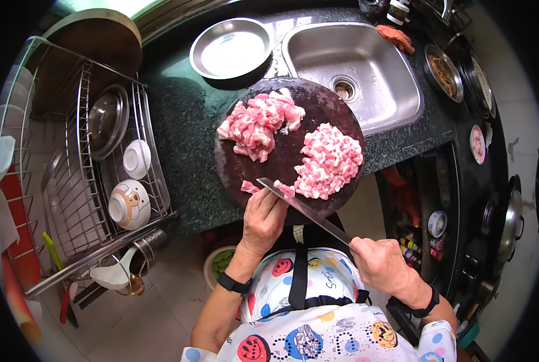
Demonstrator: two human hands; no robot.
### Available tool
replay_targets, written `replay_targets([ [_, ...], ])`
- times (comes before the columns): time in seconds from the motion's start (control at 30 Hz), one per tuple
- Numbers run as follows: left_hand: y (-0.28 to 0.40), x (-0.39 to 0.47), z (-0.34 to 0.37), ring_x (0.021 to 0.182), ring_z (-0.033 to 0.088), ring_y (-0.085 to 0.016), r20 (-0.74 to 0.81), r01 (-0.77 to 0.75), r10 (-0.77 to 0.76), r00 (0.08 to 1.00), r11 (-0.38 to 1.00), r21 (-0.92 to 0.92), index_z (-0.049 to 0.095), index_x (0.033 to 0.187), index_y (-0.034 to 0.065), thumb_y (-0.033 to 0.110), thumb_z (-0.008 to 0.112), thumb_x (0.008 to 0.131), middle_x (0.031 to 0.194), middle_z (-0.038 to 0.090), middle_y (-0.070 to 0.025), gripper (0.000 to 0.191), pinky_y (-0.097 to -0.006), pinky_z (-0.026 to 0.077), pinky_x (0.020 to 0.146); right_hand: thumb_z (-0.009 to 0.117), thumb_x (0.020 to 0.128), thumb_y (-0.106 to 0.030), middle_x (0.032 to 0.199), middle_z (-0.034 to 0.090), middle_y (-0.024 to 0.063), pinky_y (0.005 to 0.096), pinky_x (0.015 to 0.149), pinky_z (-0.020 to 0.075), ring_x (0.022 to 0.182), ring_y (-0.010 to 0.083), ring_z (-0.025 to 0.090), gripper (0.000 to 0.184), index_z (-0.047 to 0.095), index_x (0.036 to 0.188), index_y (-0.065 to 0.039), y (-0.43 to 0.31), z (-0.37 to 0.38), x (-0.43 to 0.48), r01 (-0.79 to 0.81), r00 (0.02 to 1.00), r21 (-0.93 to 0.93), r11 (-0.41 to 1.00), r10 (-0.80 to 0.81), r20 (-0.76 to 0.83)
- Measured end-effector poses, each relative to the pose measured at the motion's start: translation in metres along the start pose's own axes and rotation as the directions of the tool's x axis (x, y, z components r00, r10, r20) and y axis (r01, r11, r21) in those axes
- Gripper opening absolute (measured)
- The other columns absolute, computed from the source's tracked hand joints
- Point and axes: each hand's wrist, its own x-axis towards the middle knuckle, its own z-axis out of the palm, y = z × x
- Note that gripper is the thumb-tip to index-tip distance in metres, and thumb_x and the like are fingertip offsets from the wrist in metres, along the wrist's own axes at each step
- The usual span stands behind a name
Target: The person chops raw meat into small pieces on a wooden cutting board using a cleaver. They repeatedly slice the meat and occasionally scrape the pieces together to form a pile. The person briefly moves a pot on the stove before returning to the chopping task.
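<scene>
A round dark chopping board lies on the counter. A pile of raw meat pieces rests at its upper left, and a heap of finely diced meat at its right. My right hand is closed around the handle of a kitchen knife, whose blade points up and left over the board's near edge. At the blade's tip end, my left hand holds a small strip of meat with bent fingertips. Another small meat piece sits against the blade, beside the diced heap.
Beyond the board are a round metal pan and a stainless steel sink. A wire dish rack with bowls stands at left. At right are a metal bowl of food strips and a small plate of meat.
</scene>
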Motion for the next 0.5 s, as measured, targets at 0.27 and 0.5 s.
replay_targets([
  [0.27, -0.009, -0.011, 0.005, 0.105, 0.065, -0.033, -0.022, 0.019, -0.021, 1.000, 0.993, -0.114, 0.072, 0.101, -0.0017, -0.004, 0.077, 0.072, 0.110, 0.070, -0.0138, 0.030, -0.0422, 0.052, 0.090, 0.062, 0.078, 0.003, 0.063, 0.058, 0.0131, 0.0433, 0.051, 0.0493, 0.057, 0.0339, 0.063, 0.016, 0.050, 0.086, -0.002, 0.005, -0.004, 0.014, -0.005, 0.991, 0.064, 0.998, -0.003, 0.132],
  [0.5, -0.013, -0.007, 0.003, 0.109, 0.065, -0.040, 0.017, 0.003, -0.001, 1.000, 0.992, -0.128, 0.072, 0.105, -0.0022, -0.006, 0.074, 0.069, 0.114, 0.070, -0.0173, 0.036, -0.0468, 0.051, 0.096, 0.062, 0.069, 0.004, 0.070, 0.063, 0.0179, 0.0459, 0.055, 0.0522, 0.063, 0.0363, 0.067, 0.021, 0.050, 0.086, 0.000, -0.011, 0.030, 0.086, 0.083, 0.995, 0.088, 0.993, -0.087, 0.041],
])
